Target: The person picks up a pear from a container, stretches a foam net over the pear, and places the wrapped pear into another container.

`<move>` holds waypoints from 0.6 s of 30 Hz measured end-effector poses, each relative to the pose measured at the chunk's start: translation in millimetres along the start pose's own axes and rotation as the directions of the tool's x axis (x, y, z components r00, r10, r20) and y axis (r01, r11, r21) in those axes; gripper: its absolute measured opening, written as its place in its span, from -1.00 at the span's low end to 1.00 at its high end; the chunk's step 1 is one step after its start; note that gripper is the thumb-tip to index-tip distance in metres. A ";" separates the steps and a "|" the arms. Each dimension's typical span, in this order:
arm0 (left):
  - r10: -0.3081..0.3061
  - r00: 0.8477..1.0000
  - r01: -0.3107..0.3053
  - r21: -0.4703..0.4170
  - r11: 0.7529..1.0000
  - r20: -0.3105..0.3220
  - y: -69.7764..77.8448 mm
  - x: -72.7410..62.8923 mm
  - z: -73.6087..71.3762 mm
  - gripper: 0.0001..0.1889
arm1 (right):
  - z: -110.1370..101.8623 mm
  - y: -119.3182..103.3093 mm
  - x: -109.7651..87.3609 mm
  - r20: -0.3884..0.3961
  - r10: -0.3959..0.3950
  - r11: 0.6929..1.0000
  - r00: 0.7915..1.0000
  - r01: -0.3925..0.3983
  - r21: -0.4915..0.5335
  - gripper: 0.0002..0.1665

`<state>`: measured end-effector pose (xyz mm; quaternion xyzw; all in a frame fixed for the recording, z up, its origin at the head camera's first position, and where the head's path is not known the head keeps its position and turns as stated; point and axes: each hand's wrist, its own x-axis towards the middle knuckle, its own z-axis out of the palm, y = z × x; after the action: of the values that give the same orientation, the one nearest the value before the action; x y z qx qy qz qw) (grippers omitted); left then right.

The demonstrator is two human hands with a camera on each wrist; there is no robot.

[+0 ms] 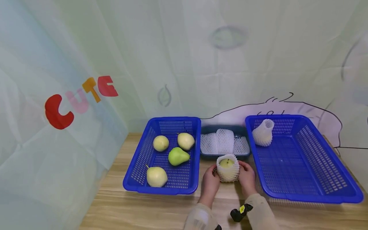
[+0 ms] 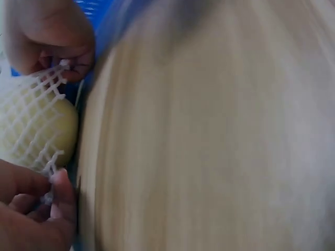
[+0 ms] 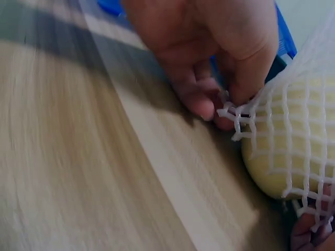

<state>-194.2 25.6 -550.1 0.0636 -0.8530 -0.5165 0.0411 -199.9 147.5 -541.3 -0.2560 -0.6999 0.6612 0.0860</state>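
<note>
A pale yellow pear (image 1: 227, 163), stem upward, sits inside a white foam net sleeve (image 1: 228, 175) in front of the dark green tray. My left hand (image 1: 210, 182) pinches the sleeve's edge on one side. On the opposite side my right hand (image 1: 248, 177) pinches the edge too. Both wrist views show the net's cut hem drawn out between the fingertips, with part of the pear (image 3: 264, 175) bare beyond it. In the left wrist view the netted pear (image 2: 65, 130) lies between the two hands.
The left blue basket (image 1: 161, 190) holds several pears, one of them a greener pear (image 1: 178, 156). White foam nets (image 1: 225, 140) lie in the dark green tray (image 1: 211, 157). A netted fruit (image 1: 263, 134) stands in the right blue basket (image 1: 310, 198). Behind hangs a printed curtain (image 1: 184, 64).
</note>
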 end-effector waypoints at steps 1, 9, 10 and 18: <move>0.052 0.999 -0.051 0.055 0.997 -0.013 -0.1 -0.2 0.1 -0.67 | -0.7 -0.1 0.7 0.007 -0.016 1.000 1.000 0.016 -0.021 -0.64; 0.091 0.990 -0.075 0.147 0.986 -0.104 7.0 -0.4 -6.5 -0.68 | -4.3 -11.2 -0.5 0.011 -0.066 0.997 0.998 0.066 -0.032 -0.59; 0.070 0.992 -0.061 0.091 0.994 -0.102 8.1 0.2 -7.7 -0.67 | -3.7 -12.5 -1.0 0.010 -0.057 0.998 0.998 0.057 -0.005 -0.59; 0.033 0.993 -0.003 -0.263 0.965 0.111 11.7 0.3 -8.4 -0.64 | -4.9 -12.9 -4.5 0.121 0.038 0.998 0.992 -0.045 0.054 -0.45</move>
<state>-194.1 23.5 -535.8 0.0203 -0.7785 -0.6273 0.0050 -197.0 149.8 -527.2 -0.2277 -0.6794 0.6966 0.0371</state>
